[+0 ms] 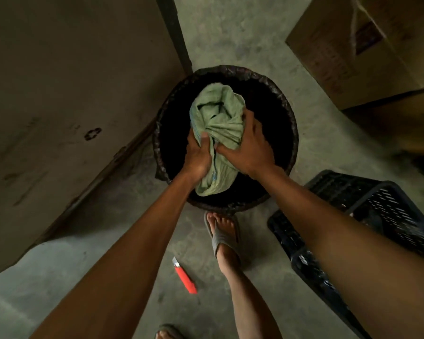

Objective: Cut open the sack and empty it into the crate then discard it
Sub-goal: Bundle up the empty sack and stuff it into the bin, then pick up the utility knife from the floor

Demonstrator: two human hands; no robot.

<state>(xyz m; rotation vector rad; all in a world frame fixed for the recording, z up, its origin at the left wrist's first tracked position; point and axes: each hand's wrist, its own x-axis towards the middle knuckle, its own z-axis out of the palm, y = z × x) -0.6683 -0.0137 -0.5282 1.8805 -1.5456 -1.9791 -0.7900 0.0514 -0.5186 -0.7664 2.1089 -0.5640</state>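
- The left hand and the right hand are both gripping the green sack, fingers curled tight into the bunched fabric, thumbs pressing on top.
- The sack is sitting crumpled over the mouth of the round black bin, partly inside the rim. Judgement: balling it up is making it small enough to push down into the bin liner instead of draping over the edge.
- Two hands are probably being used because the limp woven material springs open when held at one point only.
- The sack is looking flat and slack, with no bulge of contents; likely emptied already, so this is the discard step, near the end of the task.
- The black crate is standing on the floor just to the right of the bin, partly hidden behind the right forearm; its contents are too dark to tell.
- The red utility knife is lying on the concrete floor near the sandalled foot, well apart from both hands — set down, presumably because cutting is finished and both hands are needed.
- Risk: the blade end appears exposed and is lying close to the foot.
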